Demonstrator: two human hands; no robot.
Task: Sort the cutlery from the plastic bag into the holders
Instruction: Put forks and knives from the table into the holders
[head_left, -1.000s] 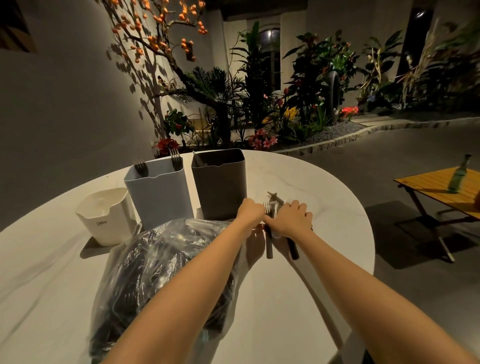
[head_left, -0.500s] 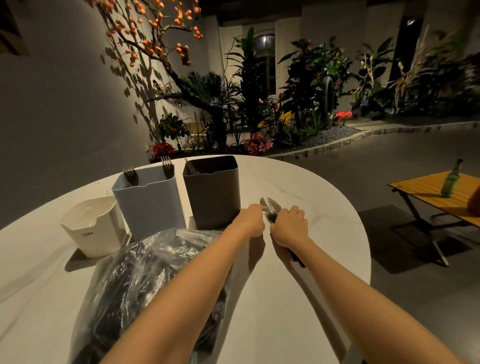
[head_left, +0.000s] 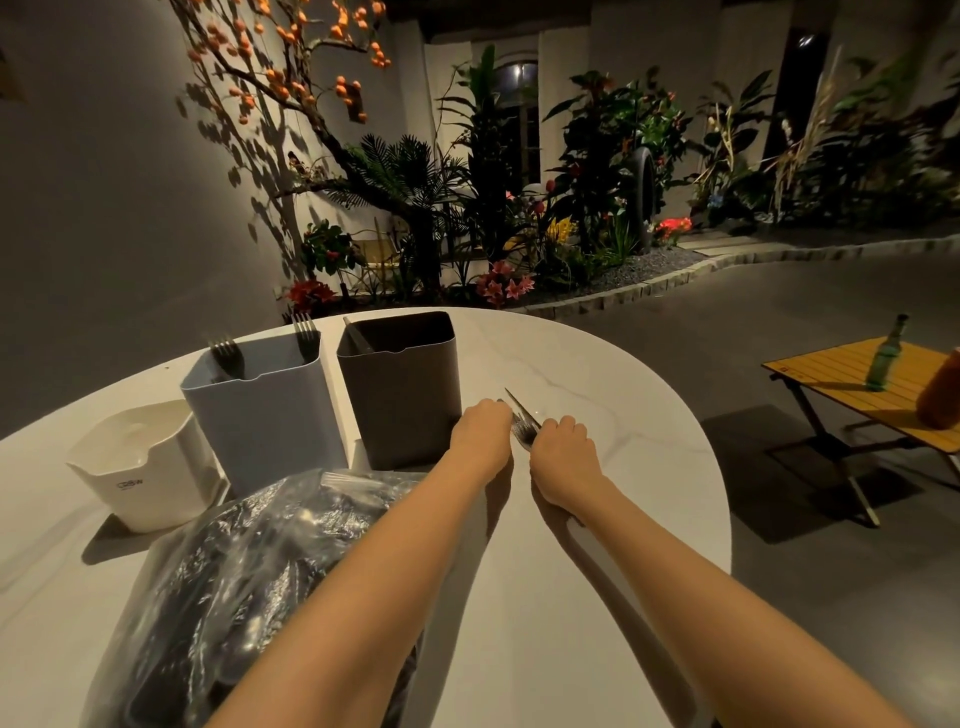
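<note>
White table (head_left: 597, 364) unchanged vs 0.5 s ago; cutlery bundle (head_left: 523, 423) still gripped by curled right hand (head_left: 563, 452), left hand (head_left: 480, 431) fingers curled beside it, grip unclear.

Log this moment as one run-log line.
right hand: grips cutlery bundle | left hand: at bundle, grip unclear | pale holder: two forks | bag: still full

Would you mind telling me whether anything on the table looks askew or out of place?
Nothing looks spilled or damaged. The three holders stand upright; forks poke from the blue holder. The plastic bag slumps open, and both hands gather cutlery beside the dark holder.
</note>
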